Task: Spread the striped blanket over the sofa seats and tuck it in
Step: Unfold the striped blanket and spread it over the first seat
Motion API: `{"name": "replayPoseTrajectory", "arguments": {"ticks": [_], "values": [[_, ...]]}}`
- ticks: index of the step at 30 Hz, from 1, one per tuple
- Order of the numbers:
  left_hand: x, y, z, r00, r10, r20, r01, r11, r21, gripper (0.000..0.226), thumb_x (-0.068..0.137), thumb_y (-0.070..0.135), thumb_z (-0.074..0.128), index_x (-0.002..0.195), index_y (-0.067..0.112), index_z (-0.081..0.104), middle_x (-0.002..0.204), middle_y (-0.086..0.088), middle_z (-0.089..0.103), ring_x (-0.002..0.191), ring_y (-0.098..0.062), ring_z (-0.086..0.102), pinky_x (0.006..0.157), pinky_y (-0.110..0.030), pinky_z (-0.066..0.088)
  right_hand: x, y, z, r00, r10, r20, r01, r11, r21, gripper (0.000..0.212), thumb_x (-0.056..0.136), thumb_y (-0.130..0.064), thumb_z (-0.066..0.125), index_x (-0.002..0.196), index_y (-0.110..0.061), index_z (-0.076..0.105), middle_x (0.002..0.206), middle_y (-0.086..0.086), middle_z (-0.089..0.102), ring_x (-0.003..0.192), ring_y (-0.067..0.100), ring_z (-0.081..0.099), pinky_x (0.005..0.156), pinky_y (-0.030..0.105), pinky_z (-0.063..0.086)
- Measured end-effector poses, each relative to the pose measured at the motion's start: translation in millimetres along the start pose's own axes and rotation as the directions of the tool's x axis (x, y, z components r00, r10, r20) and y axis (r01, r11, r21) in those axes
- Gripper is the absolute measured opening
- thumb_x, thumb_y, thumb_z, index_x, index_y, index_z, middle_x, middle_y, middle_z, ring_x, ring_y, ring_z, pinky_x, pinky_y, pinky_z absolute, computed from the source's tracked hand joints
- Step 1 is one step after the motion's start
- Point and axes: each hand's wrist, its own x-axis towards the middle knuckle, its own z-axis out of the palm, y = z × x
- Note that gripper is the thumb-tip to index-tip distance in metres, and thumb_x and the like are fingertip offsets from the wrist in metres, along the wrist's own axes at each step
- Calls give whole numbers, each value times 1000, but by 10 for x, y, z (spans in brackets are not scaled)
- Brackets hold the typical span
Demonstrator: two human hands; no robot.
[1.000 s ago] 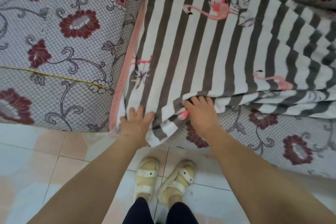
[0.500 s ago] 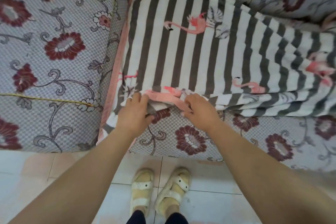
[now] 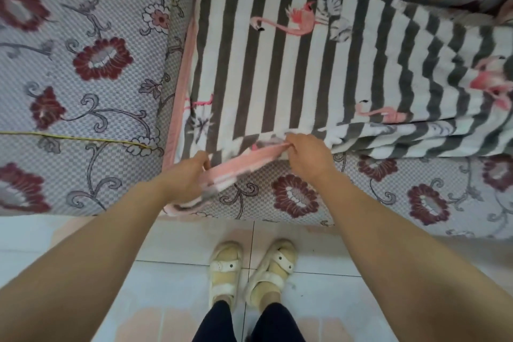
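Blanket (image 3: pixel 277 64) lies flat on the left sofa seat (image 3: pixel 291 197), left edge against the armrest (image 3: pixel 83 64), bunched in folds toward the right; its pink hem (image 3: pixel 238 161) is lifted along the seat's front edge. Both hands are clamped on that hem, left hand (image 3: pixel 186 175) lower at the front-left corner, right hand (image 3: pixel 308 155) higher, a short span apart. Hem runs left-right across the person, so the tuck likely goes down and in over the front edge; left hand is nearer the corner.

striped blanket (image 3: pixel 277 69) — grey-white, flamingos | flat on sofa seat (image 3: pixel 361 197) — pink hem lifted
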Motion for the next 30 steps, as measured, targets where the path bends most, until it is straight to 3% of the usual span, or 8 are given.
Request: {"name": "replayPoseTrajectory", "arguments": {"ticks": [4,9,12,18,20,24,27,30], "values": [[-340,3,129,946,-53,319,-65,935,348,45,89,45,55,122,16,49,126,-7,57,111,-26,55,90,-33,44,-467,-98,-198,941,-248,230,303,920,-248,32,94,-22,37,78,-15,64,79,6,60,82,22,50,87,41,45],[-558,180,429,870,-119,479,-93,913,397,35,86,14,48,119,17,57,127,-5,56,116,-26,54,96,-36,46,-1101,-159,-58,667,-15,744,128,987,-95,34,92,-11,39,114,4,60,122,24,59,112,36,56,90,39,44],[-556,199,727,858,-150,491,-57,923,382,35,85,16,47,119,21,56,126,-4,56,115,-26,54,98,-39,46,-1250,-34,78,571,12,821,87,993,-76,32,92,0,36,110,11,60,122,28,58,114,37,55,84,37,40],[-474,-13,1362,788,-316,528,56,891,450,52,92,9,40,143,13,34,146,-8,41,130,-26,44,105,-35,41,-1202,94,612,447,-55,893,238,970,-59,46,97,-7,32,141,-17,45,149,8,41,136,27,39,112,36,31],[-458,-91,1453,781,-304,545,95,921,378,56,92,11,38,147,18,27,153,-5,31,139,-24,34,113,-37,32,-1169,122,739,497,-61,866,185,982,-36,46,97,-11,36,141,-22,46,148,4,43,135,25,40,111,38,34],[-386,-56,1297,904,-219,368,168,972,165,58,88,5,40,143,23,36,148,-4,40,133,-23,41,108,-35,38,-1026,71,687,660,-72,747,81,996,25,42,92,-11,42,128,-26,57,136,0,55,124,23,50,96,33,43],[-285,19,979,978,-198,70,198,980,15,51,86,2,43,132,23,51,135,-3,54,122,-23,52,99,-33,45,-750,-25,419,780,-124,614,120,992,48,34,88,-12,43,113,-23,63,121,2,63,111,25,56,87,34,45],[-203,52,610,926,-254,-281,229,966,-120,50,82,-5,47,127,16,54,127,-9,56,110,-29,56,87,-40,50,-387,-154,161,820,-192,539,193,980,54,38,92,-11,39,123,-23,57,122,8,62,109,27,57,89,35,47]]}}
